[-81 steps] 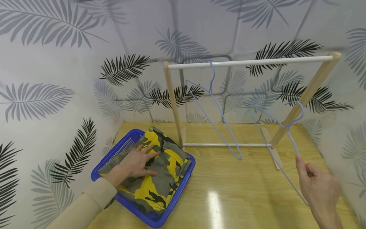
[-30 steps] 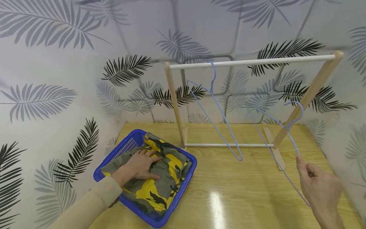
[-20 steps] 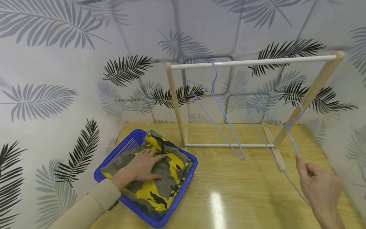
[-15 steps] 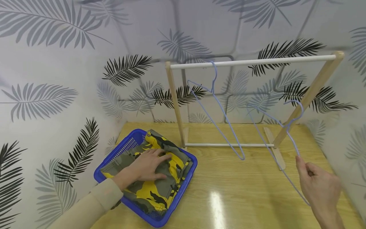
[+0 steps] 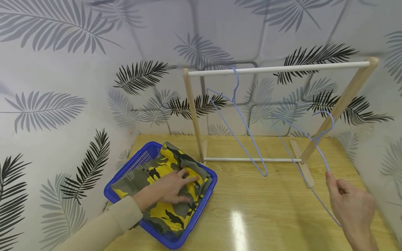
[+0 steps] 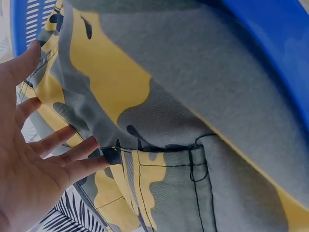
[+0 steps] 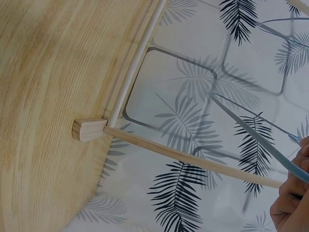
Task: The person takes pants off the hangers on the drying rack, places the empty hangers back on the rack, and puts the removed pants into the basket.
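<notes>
A folded yellow, grey and black camouflage garment [image 5: 169,218] lies in a blue plastic basket [image 5: 201,208] on the left of the table. My left hand [image 5: 171,188] rests on it with spread fingers. In the left wrist view the fingertips of that left hand [image 6: 36,166] touch the cloth [image 6: 113,92] beside a stitched edge. On the right, my right hand [image 5: 353,202] grips the side of a thin light-blue hanger [image 5: 323,157], its hook pointing up. The right wrist view shows part of this hanger [image 7: 260,138] running to the curled fingers, partly cut off by the frame.
A wooden rack with a white top rod [image 5: 282,68] stands at the back of the table [image 5: 251,202]. A second light-blue hanger [image 5: 247,125] hangs from the rod near its left end. A leaf-patterned wall [image 5: 78,76] encloses the back and sides.
My left hand has slid across the garment to the right and toward me. The garment's upper part sits slightly differently than at first. My right hand and its hanger have stayed put.
</notes>
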`<state>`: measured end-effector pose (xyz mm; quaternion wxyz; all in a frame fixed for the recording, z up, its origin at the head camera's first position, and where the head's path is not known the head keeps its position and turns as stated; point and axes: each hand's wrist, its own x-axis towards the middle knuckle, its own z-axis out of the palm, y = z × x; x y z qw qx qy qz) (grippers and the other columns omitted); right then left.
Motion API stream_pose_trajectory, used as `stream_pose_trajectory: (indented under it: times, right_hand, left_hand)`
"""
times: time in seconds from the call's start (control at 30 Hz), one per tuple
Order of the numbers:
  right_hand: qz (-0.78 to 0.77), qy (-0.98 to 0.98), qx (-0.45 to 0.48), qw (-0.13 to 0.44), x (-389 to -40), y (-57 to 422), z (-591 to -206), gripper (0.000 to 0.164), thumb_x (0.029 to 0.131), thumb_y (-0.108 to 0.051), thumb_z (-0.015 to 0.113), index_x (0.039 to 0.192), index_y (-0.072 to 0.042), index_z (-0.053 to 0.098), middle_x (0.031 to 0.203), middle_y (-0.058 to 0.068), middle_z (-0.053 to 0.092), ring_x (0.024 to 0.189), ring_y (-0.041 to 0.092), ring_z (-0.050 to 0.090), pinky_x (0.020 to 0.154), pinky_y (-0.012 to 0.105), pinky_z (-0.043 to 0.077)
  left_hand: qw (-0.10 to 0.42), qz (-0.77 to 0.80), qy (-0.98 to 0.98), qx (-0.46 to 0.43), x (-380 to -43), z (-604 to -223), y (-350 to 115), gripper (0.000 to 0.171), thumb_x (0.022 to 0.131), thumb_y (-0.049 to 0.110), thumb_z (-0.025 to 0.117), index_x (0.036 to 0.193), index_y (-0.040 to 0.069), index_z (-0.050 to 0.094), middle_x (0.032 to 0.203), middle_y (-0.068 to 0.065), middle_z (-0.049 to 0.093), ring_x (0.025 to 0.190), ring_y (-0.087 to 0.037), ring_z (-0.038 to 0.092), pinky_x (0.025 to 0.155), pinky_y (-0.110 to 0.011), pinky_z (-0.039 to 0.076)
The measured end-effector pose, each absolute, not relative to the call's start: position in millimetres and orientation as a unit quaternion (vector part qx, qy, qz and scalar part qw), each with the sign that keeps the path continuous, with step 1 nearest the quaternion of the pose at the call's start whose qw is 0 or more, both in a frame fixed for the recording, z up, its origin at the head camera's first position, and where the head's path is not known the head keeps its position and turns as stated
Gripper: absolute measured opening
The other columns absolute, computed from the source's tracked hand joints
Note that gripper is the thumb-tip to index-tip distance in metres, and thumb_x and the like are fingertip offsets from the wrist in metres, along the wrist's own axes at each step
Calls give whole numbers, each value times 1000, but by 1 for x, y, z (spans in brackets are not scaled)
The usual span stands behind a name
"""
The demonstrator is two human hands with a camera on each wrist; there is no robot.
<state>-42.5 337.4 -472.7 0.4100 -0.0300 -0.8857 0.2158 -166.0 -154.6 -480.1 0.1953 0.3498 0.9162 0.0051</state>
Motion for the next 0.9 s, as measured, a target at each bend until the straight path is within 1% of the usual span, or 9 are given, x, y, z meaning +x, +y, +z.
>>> stream_pose_trajectory:
  times: [0.17, 0.37, 0.47, 0.6, 0.67, 0.9]
  right_hand:
    - [209, -886, -22, 414, -43, 337, -473, 64, 103, -31, 62, 48, 2, 64, 36, 9, 50, 41, -21, 17, 35, 12, 13]
    - [210, -886, -30, 413, -44, 336, -474, 63, 103, -33, 62, 50, 2, 66, 36, 10, 51, 42, -21, 15, 37, 11, 12]
    - [210, -886, -31, 413, -44, 334, -473, 66, 103, -33, 61, 46, 0, 61, 35, 8, 47, 42, -20, 13, 38, 10, 11]
    - [208, -884, -33, 418, -44, 331, -470, 67, 103, -33, 61, 42, -7, 54, 34, 5, 43, 42, -19, 12, 40, 12, 10]
    - [207, -883, -36, 419, -43, 330, -470, 67, 103, -33, 61, 41, -8, 53, 34, 4, 42, 42, -18, 12, 40, 12, 10]
    - [208, -889, -33, 406, -45, 334, -473, 67, 104, -34, 61, 43, -4, 56, 34, 6, 45, 41, -20, 12, 37, 11, 12]
  left_hand:
    - [192, -17, 915, 355, -166, -484, -153, 78, 95, 61, 70, 163, 37, 39, 164, -19, 40, 140, -48, 54, 110, -56, 53]
    - [184, -39, 912, 364, -166, -491, -151, 76, 95, 63, 69, 161, 36, 43, 160, -20, 46, 137, -46, 56, 109, -54, 54]
    - [184, -46, 913, 362, -165, -493, -150, 76, 94, 64, 69, 160, 36, 44, 159, -21, 47, 138, -46, 55, 111, -54, 53]
    - [182, -58, 912, 363, -164, -495, -148, 75, 94, 65, 69, 159, 35, 46, 159, -22, 47, 138, -47, 54, 110, -55, 54]
    - [181, -65, 911, 364, -163, -496, -147, 75, 94, 66, 68, 159, 35, 46, 160, -22, 46, 138, -48, 53, 110, -56, 54]
    - [178, -83, 910, 365, -163, -504, -144, 74, 94, 71, 64, 158, 36, 47, 160, -19, 47, 142, -48, 50, 109, -59, 54]
